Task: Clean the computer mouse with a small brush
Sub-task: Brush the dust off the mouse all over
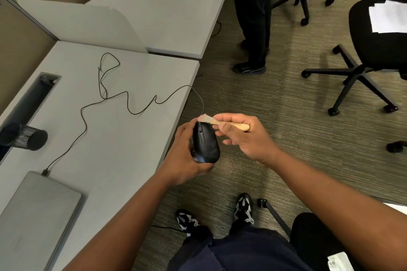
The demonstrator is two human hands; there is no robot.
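Note:
My left hand (184, 160) grips a black wired computer mouse (207, 143), held in the air just past the desk's right edge, top side up. My right hand (244, 136) pinches a small brush (231, 125) with a pale wooden handle. Its light bristles (204, 118) touch the front tip of the mouse, where the cable leaves it. The thin black mouse cable (127, 103) snakes in loops across the grey desk (123, 143) to a plug at the closed grey laptop (37, 211).
A black mesh pen cup (24, 136) lies on its side at the desk's left, beside a cable slot (33, 97). Another person's legs (253, 17) stand on the carpet ahead. Black office chairs (374, 50) stand to the right, one with white papers on its seat.

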